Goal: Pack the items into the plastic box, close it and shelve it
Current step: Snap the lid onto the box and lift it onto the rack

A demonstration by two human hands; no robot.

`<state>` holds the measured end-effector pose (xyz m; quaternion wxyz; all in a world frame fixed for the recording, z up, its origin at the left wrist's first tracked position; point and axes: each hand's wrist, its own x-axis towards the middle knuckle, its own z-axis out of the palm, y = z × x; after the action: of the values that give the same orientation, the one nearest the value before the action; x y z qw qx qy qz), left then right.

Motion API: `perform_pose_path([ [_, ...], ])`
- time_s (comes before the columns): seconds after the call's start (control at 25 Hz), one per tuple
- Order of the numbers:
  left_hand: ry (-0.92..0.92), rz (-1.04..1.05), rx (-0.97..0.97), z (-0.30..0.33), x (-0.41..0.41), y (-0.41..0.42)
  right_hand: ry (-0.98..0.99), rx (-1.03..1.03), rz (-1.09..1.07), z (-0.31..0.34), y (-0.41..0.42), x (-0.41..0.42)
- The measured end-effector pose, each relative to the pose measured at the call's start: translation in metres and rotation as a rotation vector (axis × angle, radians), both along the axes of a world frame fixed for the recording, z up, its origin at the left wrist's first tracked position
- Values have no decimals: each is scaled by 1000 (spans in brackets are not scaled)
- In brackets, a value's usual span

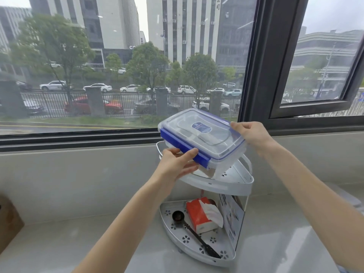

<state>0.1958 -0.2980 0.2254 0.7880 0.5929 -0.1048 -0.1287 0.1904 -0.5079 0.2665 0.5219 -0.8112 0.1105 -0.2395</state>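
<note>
A clear plastic box [202, 134] with a blue-latched lid is closed and tilted, held just above the top tier of a white corner shelf [236, 180]. My left hand [177, 164] grips its near left side, thumb on the blue latch and fingers under the base. My right hand [250, 133] holds the far right corner of the lid. Something pale shows through the box's wall, too unclear to name.
The shelf's lower tier [169, 223] holds a red tissue pack [202, 215], a black scoop [195, 233] and a printed card [233, 215]. The shelf stands on a grey sill [69, 243] under a window. A brown box [9, 219] sits at the left edge.
</note>
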Motion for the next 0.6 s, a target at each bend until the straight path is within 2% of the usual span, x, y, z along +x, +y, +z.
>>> perform_pose_path([
  [0.36,76,-48,59,-18,1,3,161,-146,-32,-17,-1,18],
  [0.6,83,-79,83,-16,-4,10,39,-340,-140,-26,8,14],
])
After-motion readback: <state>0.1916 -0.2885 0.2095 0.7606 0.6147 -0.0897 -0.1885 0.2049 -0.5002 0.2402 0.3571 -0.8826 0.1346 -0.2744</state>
